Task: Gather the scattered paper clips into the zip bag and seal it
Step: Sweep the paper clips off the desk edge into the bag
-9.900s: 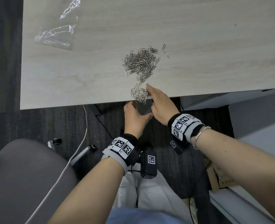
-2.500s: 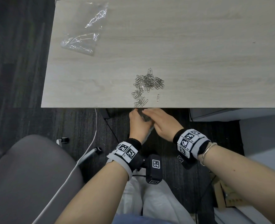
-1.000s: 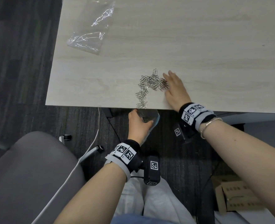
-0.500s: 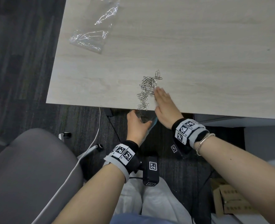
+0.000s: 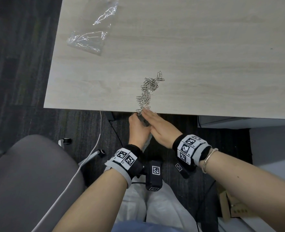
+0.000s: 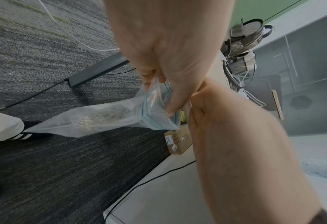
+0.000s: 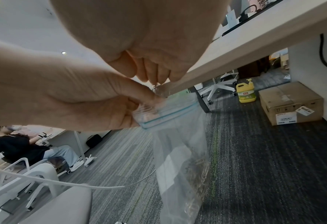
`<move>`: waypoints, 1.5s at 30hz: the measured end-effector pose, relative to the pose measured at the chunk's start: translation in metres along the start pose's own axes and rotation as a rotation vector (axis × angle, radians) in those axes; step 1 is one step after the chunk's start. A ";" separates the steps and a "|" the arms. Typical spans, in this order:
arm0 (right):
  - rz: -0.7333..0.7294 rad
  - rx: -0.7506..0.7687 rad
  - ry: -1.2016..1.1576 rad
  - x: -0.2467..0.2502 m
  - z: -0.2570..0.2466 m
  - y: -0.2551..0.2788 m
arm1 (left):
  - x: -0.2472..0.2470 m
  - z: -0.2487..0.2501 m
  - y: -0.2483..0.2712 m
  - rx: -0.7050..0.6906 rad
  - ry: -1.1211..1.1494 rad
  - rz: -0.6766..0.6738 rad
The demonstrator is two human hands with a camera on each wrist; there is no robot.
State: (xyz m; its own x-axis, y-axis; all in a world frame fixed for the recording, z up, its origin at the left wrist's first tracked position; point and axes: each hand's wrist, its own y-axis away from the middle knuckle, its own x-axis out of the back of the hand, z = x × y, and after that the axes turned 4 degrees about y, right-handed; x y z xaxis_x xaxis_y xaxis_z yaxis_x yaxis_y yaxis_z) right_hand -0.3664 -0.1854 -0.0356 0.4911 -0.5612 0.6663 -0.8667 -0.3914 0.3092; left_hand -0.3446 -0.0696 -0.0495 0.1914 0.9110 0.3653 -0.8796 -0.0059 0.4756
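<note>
A pale wood-grain table point(image 5: 188, 47) stands over dark carpet in the head view; paper clips point(image 5: 147, 92) trail to its near edge, where the right hand point(image 5: 158, 126), fingers extended, sweeps them off. Clips missing the mouth would scatter on the carpet. A crumpled plastic wrapper point(image 5: 89, 39) lies by the far left corner.

Left wrist view: the left hand point(image 6: 170, 63) pinches the zip bag point(image 6: 101, 119) rim, clips pooled inside.

Right wrist view: the bag hangs under the table's edge; a slipping pinch would spill it.
</note>
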 end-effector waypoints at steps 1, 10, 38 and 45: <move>0.033 0.010 -0.009 0.004 0.000 0.000 | 0.000 -0.002 -0.001 0.010 0.000 -0.006; 0.310 -0.297 0.129 0.067 0.022 -0.067 | 0.008 -0.004 -0.002 0.028 0.041 -0.007; 0.035 -0.020 0.082 0.011 -0.006 -0.031 | 0.021 -0.013 -0.006 0.019 0.013 -0.007; 0.133 -0.133 0.090 0.039 -0.001 -0.069 | 0.026 -0.016 -0.007 0.039 -0.001 -0.011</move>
State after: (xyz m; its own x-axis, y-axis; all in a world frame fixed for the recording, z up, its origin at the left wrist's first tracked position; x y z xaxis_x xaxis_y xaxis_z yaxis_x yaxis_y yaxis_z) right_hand -0.2873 -0.1796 -0.0305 0.3669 -0.5318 0.7633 -0.9302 -0.2151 0.2973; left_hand -0.3401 -0.0393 -0.0559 0.2016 0.9105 0.3611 -0.8596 -0.0123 0.5108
